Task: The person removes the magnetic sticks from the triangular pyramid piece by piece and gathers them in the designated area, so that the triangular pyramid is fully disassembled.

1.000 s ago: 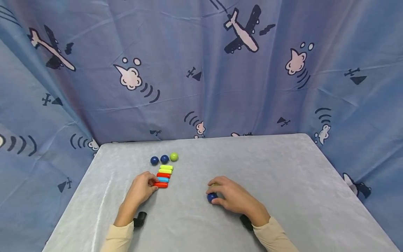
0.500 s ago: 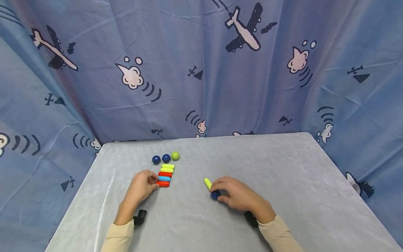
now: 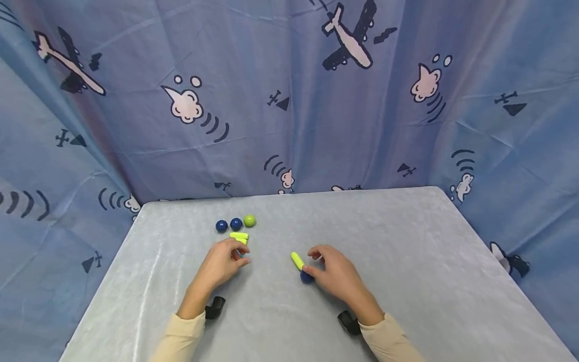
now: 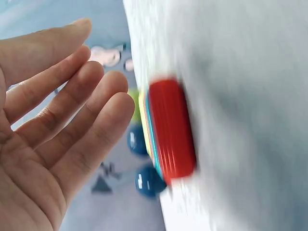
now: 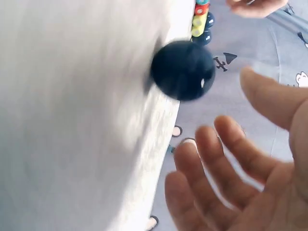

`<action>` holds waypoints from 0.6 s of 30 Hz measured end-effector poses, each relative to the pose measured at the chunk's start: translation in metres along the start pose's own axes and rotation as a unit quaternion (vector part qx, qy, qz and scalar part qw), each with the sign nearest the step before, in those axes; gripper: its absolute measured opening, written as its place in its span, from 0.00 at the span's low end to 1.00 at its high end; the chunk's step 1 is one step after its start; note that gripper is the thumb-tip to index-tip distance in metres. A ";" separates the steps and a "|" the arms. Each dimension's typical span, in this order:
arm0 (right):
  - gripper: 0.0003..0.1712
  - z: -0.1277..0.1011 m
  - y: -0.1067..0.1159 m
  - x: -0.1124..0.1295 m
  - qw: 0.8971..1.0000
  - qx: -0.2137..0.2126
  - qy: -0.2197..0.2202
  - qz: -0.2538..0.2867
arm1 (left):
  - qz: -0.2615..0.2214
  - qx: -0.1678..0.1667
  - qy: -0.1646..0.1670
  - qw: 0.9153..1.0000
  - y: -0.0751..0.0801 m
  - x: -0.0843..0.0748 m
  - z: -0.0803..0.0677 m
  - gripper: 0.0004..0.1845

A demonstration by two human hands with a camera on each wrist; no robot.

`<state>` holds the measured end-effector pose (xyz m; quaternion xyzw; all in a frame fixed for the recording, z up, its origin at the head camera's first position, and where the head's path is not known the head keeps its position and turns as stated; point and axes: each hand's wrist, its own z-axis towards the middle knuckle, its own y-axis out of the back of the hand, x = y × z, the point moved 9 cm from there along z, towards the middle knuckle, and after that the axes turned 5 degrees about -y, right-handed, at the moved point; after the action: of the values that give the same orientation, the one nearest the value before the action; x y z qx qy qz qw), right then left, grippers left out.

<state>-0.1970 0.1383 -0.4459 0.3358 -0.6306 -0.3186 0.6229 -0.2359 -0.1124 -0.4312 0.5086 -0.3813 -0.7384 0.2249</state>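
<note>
My left hand [image 3: 222, 262] hovers over a row of short rounded sticks, its fingers loosely extended and holding nothing. In the left wrist view, the nearest red stick [image 4: 172, 129] lies apart from the fingertips, with blue and yellow edges behind it. Two yellow-green sticks [image 3: 239, 235] show past the hand, which hides most of the row in the head view. My right hand [image 3: 336, 275], fingers spread, is beside a dark blue ball [image 3: 305, 277]. The right wrist view shows a gap between that ball [image 5: 183, 70] and the fingers. A loose yellow-green stick [image 3: 296, 260] lies just beyond the ball.
Behind the row stand two dark blue balls [image 3: 236, 224] and a green ball [image 3: 250, 220], lined up side by side. All lie on a pale grey cloth-covered table [image 3: 407, 251]. A blue airplane-print curtain [image 3: 289, 125] hangs behind the table and at both sides.
My left hand has let go of the nearest red stick, risen and moved right over the row. My right hand has come off the dark blue ball, uncovering the loose yellow-green stick.
</note>
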 end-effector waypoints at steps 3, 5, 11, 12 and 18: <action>0.18 -0.001 -0.003 -0.001 0.999 -0.002 -0.021 0.024 | -0.003 0.020 -0.022 1.000 -0.013 -0.014 0.008 0.09; 0.17 -0.001 -0.008 -0.004 0.999 0.007 -0.027 0.030 | -0.009 0.039 -0.033 0.999 -0.023 -0.023 0.013 0.09; 0.15 0.001 -0.016 -0.008 0.998 0.024 -0.022 0.045 | -0.018 0.084 -0.073 0.994 -0.049 -0.044 0.026 0.10; 0.14 0.001 -0.016 -0.009 0.998 0.026 -0.023 0.050 | -0.017 0.090 -0.077 0.993 -0.053 -0.046 0.027 0.10; 0.13 0.002 -0.017 -0.009 0.996 0.055 -0.003 0.069 | -0.004 0.110 -0.092 0.990 -0.068 -0.054 0.027 0.12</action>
<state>-0.1983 0.1364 -0.4648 0.3247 -0.6709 -0.2407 0.6216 -0.2362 -0.0228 -0.4486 0.4619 -0.4775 -0.7364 0.1284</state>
